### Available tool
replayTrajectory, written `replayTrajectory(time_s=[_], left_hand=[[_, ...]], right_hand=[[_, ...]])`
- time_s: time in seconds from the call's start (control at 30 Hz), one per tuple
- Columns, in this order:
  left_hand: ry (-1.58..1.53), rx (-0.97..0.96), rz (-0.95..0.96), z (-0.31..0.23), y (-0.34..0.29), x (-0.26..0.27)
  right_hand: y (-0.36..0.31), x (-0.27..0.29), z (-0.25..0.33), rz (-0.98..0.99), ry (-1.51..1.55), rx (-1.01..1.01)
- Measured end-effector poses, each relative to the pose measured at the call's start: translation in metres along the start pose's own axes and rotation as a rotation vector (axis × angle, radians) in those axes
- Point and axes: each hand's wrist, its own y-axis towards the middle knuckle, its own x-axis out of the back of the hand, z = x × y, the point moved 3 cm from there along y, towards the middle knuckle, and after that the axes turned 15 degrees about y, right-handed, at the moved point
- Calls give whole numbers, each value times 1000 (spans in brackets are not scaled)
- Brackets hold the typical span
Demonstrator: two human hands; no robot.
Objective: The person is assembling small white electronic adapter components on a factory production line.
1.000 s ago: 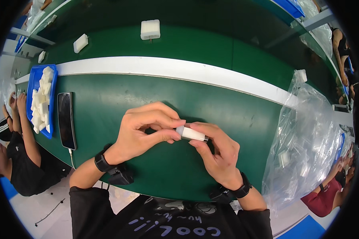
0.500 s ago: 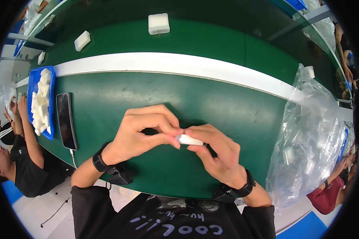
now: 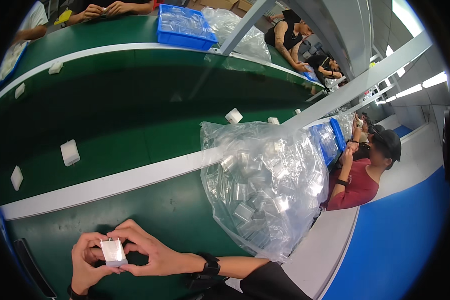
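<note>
A small white block-shaped piece stands upright between my hands above the green table. A short metal bit shows at its top and a greyish translucent band at its bottom. My left hand grips its left side and lower edge. From the right, my right hand closes on it, with fingers at the top edge and the thumb at the bottom corner. Right of my hands lies a large clear plastic bag full of clear plastic covers.
Several white pieces, one of them a white block, lie on the dark green belt beyond a white rail. A phone is at the left. A blue bin stands across the belt. A person in a red shirt sits to the right.
My view has swung to the right, bringing the bag and other workers into sight. Both hands still hold the white piece, now turned upright with its broad face showing.
</note>
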Motion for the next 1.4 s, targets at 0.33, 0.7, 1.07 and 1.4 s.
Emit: replayTrajectory(time_s=[0.33,0.7,1.07,1.4], left_hand=[[35,-107,-2,2,-2,-1],[-285,-9,54,-12,-2,0],[59,-291,73,-16,7,7],[47,-386,23,-7,1,-5]], right_hand=[[-2,-4,2,70,-232,108],[-5,-4,16,-15,-650,245],[3,1,6,15,-261,163],[0,-6,-3,-28,-566,343]])
